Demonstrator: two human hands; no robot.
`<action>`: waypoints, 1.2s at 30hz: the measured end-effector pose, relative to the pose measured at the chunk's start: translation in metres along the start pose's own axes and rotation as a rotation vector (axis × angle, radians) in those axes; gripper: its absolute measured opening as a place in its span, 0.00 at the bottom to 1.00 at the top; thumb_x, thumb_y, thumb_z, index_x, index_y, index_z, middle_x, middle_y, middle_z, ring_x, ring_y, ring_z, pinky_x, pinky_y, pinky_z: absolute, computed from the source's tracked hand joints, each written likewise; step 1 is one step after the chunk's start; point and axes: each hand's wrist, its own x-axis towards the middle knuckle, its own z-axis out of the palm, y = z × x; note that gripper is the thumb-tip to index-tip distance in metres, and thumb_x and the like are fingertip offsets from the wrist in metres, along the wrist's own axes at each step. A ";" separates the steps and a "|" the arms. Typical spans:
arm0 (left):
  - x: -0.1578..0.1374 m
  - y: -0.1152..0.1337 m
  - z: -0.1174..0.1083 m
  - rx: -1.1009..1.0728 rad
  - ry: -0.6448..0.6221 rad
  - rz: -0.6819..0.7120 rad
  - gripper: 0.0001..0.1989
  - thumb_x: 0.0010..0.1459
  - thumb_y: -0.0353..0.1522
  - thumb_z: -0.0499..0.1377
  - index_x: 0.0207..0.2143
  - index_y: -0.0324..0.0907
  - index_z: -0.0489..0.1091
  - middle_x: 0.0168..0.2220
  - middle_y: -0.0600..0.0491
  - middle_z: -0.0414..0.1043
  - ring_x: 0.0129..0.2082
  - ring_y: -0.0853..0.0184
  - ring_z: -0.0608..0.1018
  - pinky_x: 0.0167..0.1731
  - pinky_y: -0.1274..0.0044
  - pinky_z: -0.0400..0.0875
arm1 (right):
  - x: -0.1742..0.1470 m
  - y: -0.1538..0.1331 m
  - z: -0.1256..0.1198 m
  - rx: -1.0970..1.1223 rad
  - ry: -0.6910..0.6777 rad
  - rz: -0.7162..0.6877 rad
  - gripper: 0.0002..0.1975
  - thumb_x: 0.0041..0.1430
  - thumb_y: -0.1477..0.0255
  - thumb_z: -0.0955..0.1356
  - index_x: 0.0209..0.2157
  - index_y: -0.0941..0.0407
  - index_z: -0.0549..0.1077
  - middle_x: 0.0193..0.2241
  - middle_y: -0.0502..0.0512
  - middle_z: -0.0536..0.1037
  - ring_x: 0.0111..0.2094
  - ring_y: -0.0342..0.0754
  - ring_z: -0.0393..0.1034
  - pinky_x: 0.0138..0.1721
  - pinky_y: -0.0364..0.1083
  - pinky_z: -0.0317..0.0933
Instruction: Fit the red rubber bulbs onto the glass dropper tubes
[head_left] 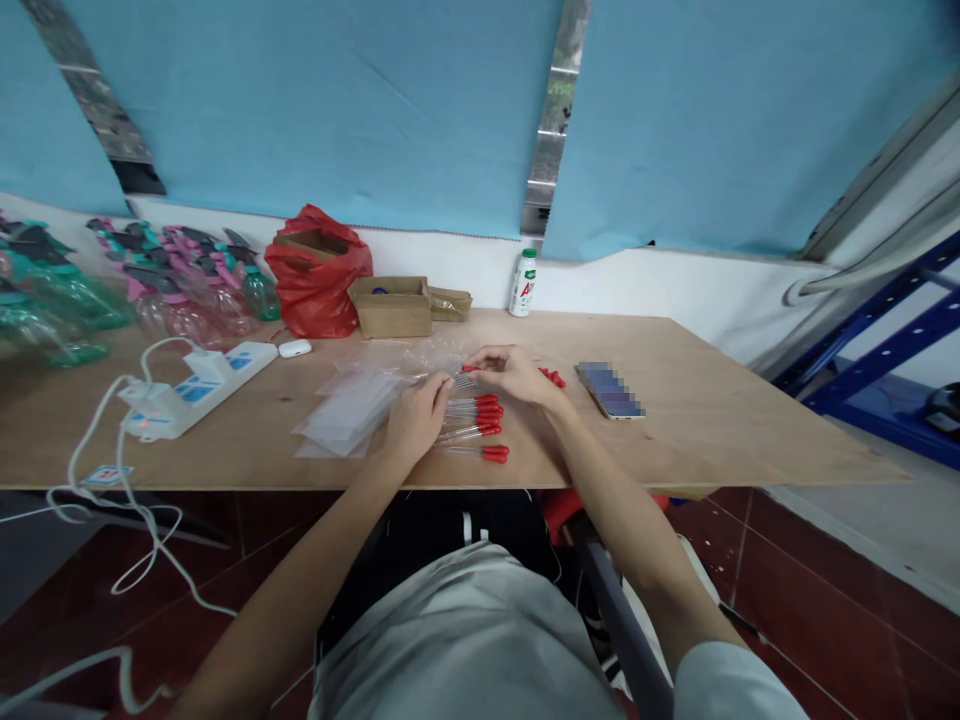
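Both hands meet over the middle of the wooden table. My right hand (pixel 517 376) pinches a dropper with a red bulb (pixel 471 369) and a clear tube. My left hand (pixel 417 422) has its thumb and forefinger closed at the tube end, left of that bulb. Just below the fingers, several droppers (pixel 489 412) lie in a row, red bulbs to the right. A smaller group of droppers (pixel 495 454) rests nearer the front edge. More red bulbs (pixel 553 377) show beyond my right wrist. Flat clear plastic bags (pixel 349 415) are stacked left of my left hand.
A phone (pixel 611 390) lies to the right. Along the back are a white bottle (pixel 523 284), an open cardboard box (pixel 394 308) and a red plastic bag (pixel 315 290). Spray bottles (pixel 202 300) crowd the left, behind a power strip (pixel 202 390) with trailing cables.
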 end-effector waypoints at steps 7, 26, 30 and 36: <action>0.001 0.002 -0.004 -0.132 0.009 0.063 0.17 0.78 0.39 0.49 0.51 0.46 0.77 0.40 0.50 0.83 0.39 0.60 0.82 0.42 0.72 0.70 | -0.002 -0.008 0.008 0.068 -0.038 0.014 0.17 0.53 0.60 0.81 0.40 0.56 0.85 0.37 0.54 0.86 0.36 0.47 0.79 0.43 0.47 0.74; 0.005 -0.009 -0.002 -0.209 0.022 0.085 0.17 0.73 0.39 0.56 0.49 0.47 0.85 0.42 0.50 0.87 0.35 0.62 0.82 0.38 0.71 0.72 | -0.004 0.002 0.008 0.097 -0.028 0.081 0.18 0.50 0.60 0.82 0.39 0.57 0.86 0.32 0.55 0.87 0.33 0.47 0.80 0.38 0.46 0.77; 0.004 -0.009 -0.003 -0.202 0.028 0.120 0.17 0.74 0.38 0.56 0.51 0.47 0.85 0.44 0.49 0.86 0.37 0.61 0.82 0.41 0.70 0.73 | -0.004 0.000 0.011 0.098 -0.019 0.071 0.18 0.51 0.60 0.82 0.38 0.57 0.86 0.32 0.55 0.87 0.32 0.47 0.80 0.38 0.46 0.76; 0.005 -0.012 -0.002 -0.187 0.024 0.172 0.16 0.73 0.34 0.57 0.51 0.45 0.84 0.41 0.47 0.84 0.38 0.61 0.80 0.41 0.70 0.72 | -0.004 -0.001 0.013 0.052 -0.030 0.068 0.18 0.51 0.60 0.82 0.37 0.59 0.86 0.31 0.55 0.86 0.30 0.46 0.78 0.36 0.45 0.74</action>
